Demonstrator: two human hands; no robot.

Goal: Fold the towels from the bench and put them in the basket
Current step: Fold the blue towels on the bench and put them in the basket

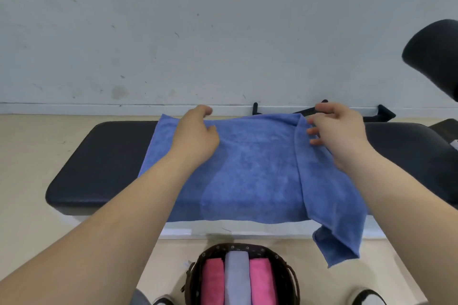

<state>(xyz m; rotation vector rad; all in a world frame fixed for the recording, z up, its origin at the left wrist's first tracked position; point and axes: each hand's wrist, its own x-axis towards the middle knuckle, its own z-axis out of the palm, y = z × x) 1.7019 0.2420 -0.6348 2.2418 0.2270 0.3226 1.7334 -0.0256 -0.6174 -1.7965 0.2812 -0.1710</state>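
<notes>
A blue towel [250, 171] lies spread across the black padded bench [99, 163], its front edge hanging over the bench's near side. My left hand [195, 136] rests on the towel's far left part, fingers curled at its back edge. My right hand [339, 134] holds the towel's right flap near the far right corner; that flap is folded inward and its lower corner dangles below the bench. A dark woven basket [241, 250] stands on the floor at the bottom centre, holding two pink folded towels [262, 282] and a grey one [236, 277] between them.
A pale wall and baseboard run behind the bench. A black padded roller [433, 57] juts in at the right edge, with black frame parts [383, 112] behind the bench. Beige floor surrounds the bench. Shoes [366, 297] show beside the basket.
</notes>
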